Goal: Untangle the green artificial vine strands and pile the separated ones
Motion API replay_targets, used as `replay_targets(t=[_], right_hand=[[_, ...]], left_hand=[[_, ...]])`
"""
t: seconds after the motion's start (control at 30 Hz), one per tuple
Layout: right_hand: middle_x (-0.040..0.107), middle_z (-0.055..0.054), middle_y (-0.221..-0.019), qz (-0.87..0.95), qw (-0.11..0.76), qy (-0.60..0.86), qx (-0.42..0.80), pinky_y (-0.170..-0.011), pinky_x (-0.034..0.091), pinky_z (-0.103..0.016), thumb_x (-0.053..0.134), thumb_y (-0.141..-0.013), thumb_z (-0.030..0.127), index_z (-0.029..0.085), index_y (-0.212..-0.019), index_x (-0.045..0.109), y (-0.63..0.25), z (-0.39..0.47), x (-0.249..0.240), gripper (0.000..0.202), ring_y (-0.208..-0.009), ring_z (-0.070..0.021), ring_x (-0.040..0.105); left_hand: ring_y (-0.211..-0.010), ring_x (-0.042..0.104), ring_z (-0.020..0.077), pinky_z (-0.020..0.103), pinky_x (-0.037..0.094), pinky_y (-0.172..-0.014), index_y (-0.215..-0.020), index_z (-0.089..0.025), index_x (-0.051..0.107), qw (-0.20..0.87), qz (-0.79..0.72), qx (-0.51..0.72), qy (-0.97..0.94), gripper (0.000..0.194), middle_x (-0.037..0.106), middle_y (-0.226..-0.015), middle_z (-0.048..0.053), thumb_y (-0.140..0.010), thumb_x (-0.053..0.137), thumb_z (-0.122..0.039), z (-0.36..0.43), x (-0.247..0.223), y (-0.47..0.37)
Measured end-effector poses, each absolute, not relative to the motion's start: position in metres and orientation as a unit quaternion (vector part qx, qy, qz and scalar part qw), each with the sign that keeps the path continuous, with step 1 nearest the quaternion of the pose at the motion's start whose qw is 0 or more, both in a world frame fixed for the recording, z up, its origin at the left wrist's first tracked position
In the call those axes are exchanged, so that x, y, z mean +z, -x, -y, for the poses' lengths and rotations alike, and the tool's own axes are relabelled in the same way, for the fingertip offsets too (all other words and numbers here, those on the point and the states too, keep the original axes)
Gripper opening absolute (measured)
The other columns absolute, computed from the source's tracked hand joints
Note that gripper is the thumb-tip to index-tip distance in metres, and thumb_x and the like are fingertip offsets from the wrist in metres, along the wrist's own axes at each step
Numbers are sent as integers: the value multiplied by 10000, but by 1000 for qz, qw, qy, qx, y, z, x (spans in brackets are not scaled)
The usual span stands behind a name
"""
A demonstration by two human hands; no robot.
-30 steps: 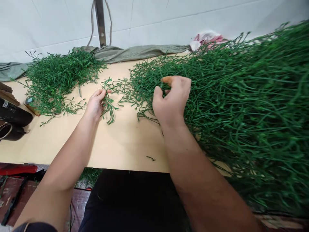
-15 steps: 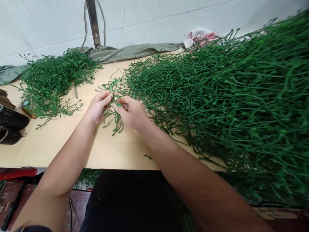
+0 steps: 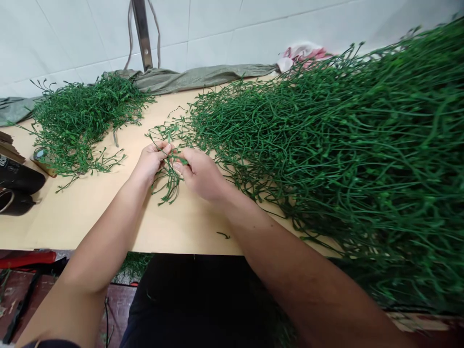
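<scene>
Head cam, going left to right: black cup [image 3: 16, 203] on the table [image 3: 188, 232], then a smallish pile of green stems [image 3: 90, 106] near it. Left hand [image 3: 150, 162] has thumb and fingers pinched tight on a little bunch [image 3: 169, 186], which is over the tabletop between both hands. Right hand [image 3: 203, 174] has its fingers curled in, pinching that bunch's right side. Past that, one massive green heap [image 3: 344, 135].

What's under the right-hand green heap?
The heap rests on the tan tabletop, which shows through gaps near the heap's left end; anything beneath its dense middle is covered.
</scene>
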State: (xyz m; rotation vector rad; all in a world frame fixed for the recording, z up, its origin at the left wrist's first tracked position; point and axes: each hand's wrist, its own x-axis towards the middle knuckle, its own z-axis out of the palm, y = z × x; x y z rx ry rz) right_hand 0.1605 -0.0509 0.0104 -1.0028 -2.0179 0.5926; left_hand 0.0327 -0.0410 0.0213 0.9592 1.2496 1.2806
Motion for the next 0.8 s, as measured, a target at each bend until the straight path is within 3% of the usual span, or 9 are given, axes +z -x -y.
replay_targets(t=[0.2, 0.37, 0.43, 0.6, 0.8], right_hand=[[340, 29, -570, 803, 371, 371, 284, -563, 264, -262, 453, -753, 157, 221, -595, 269, -163, 56, 13, 251, -562, -108, 310], [450, 13, -610, 848, 302, 198, 388, -557, 340, -237, 454, -769, 163, 194, -625, 387, -148, 89, 16, 162, -574, -95, 414], [461, 13, -609, 829, 345, 209, 386, -561, 356, -236, 471, -772, 168, 190, -620, 403, -146, 89, 16, 167, -574, -89, 429], [482, 10, -606, 639, 554, 419, 332, -523, 386, -263, 480, -808, 228, 196, -714, 476, -165, 51, 8, 100, -536, -101, 445], [555, -68, -814, 574, 603, 494, 250, -633, 479, -358, 484, -790, 218, 168, -908, 554, -189, 17, -17, 146, -679, -148, 532]], left_hand=[[-390, 377, 20, 152, 274, -408, -584, -124, 498, 491, -560, 533, -400, 203, 485, -482, -49, -773, 507, -53, 39, 23, -35], [-363, 310, 28, 162, 224, -370, -609, -158, 438, 366, -619, 623, -310, 234, 387, -464, -63, -839, 421, -117, 25, 16, 8], [-390, 358, 20, 149, 258, -385, -635, -151, 466, 402, -587, 628, -315, 206, 442, -512, -53, -838, 441, -129, 25, 15, 17], [-451, 451, 24, 128, 328, -420, -695, -126, 564, 504, -547, 548, -382, 158, 522, -560, -25, -829, 516, -194, 34, 22, -3], [-494, 497, 32, 127, 380, -459, -744, -129, 605, 525, -549, 511, -403, 128, 549, -586, -15, -808, 566, -233, 39, 26, -17]])
